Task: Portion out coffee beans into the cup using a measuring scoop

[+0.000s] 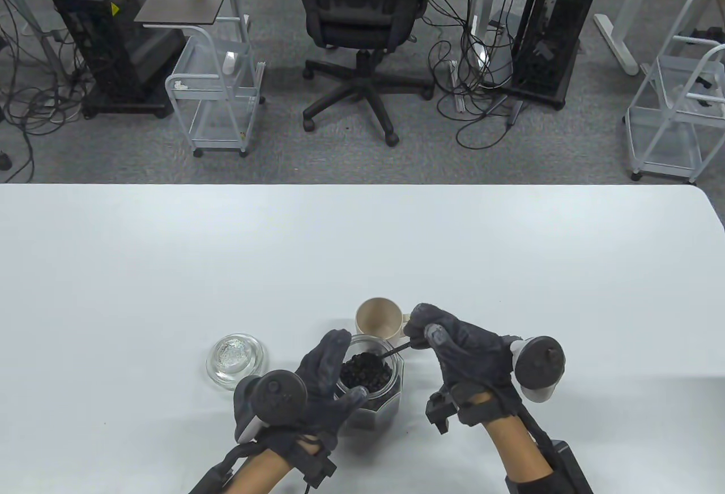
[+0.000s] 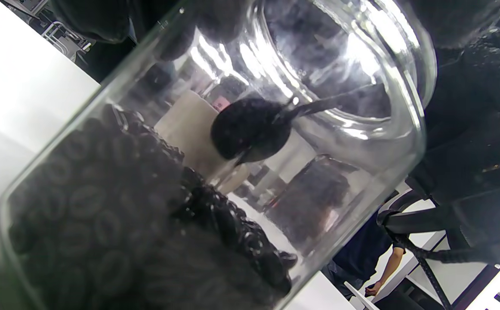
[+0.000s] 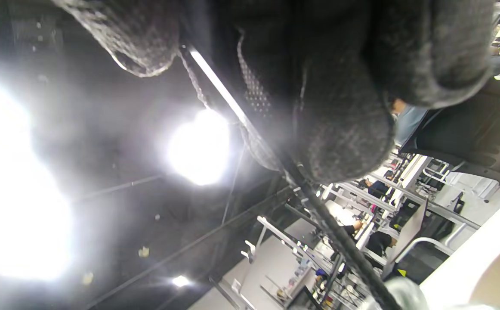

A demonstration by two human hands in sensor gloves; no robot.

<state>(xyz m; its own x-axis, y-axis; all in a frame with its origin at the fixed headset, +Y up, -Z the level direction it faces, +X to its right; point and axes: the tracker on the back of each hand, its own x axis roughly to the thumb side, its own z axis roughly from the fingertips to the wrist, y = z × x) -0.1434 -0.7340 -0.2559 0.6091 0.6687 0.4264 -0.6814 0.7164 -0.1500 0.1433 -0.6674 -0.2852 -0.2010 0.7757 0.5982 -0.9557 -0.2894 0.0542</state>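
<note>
Near the bench's [image 1: 170, 267] front edge — jar [image 1: 371, 386] gripped, scoop [image 1: 391, 351] inside it.
Left hand [image 1: 317, 386] wraps the bean jar; right hand [image 1: 453, 346] pinches the scoop handle, its bowl seemingly above the coffee beans [image 1: 362, 374]. Cup [image 1: 378, 317] stands just behind, glass lid [image 1: 235, 359] left — wide bare bench beyond.

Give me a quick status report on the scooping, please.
Left hand grips bean jar. Right hand pinches scoop, bowl inside jar above beans. Cup waits just behind jar. Nothing in the way; glass lid off to the left.
</note>
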